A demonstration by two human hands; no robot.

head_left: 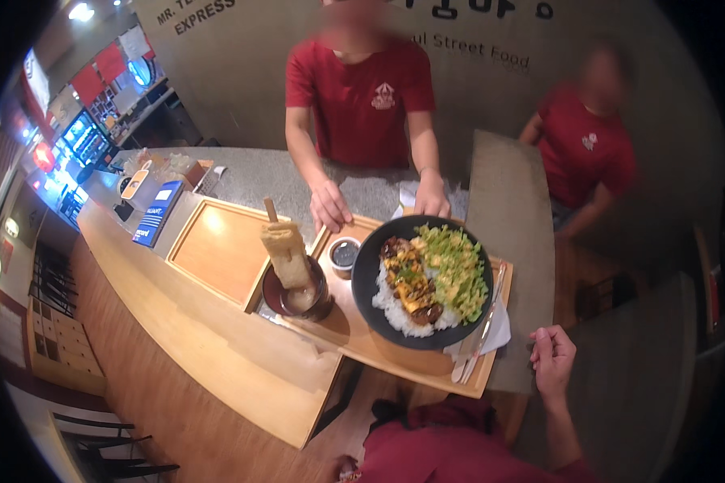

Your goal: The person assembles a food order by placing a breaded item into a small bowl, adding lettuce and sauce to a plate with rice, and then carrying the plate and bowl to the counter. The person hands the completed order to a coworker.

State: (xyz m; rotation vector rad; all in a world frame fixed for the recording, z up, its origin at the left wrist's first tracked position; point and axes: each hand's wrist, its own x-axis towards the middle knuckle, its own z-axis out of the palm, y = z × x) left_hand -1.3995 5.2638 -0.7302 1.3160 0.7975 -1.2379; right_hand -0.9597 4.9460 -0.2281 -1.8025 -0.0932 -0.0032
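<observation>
A wooden tray (379, 342) rests on the counter in front of me. On it sit a black bowl (366, 278) of rice, chopped greens and browned pieces, a small sauce cup (345, 254), and a dark bowl (275, 296) holding a skewered tan fish cake (286, 253). Cutlery (477, 344) lies on a white napkin (499, 332) at the tray's right side. My right hand (552, 354) hovers just right of the tray's near corner, fingers curled, holding nothing. My left hand is out of sight. A person in a red shirt across the counter rests both hands (329, 205) on the tray's far edge.
A second, bare wooden tray (217, 249) lies to the left. Beyond it are a blue stand (157, 213) and small containers on the grey counter (250, 173). Another person in red (588, 149) stands at the right. Black chairs (105, 447) stand lower left.
</observation>
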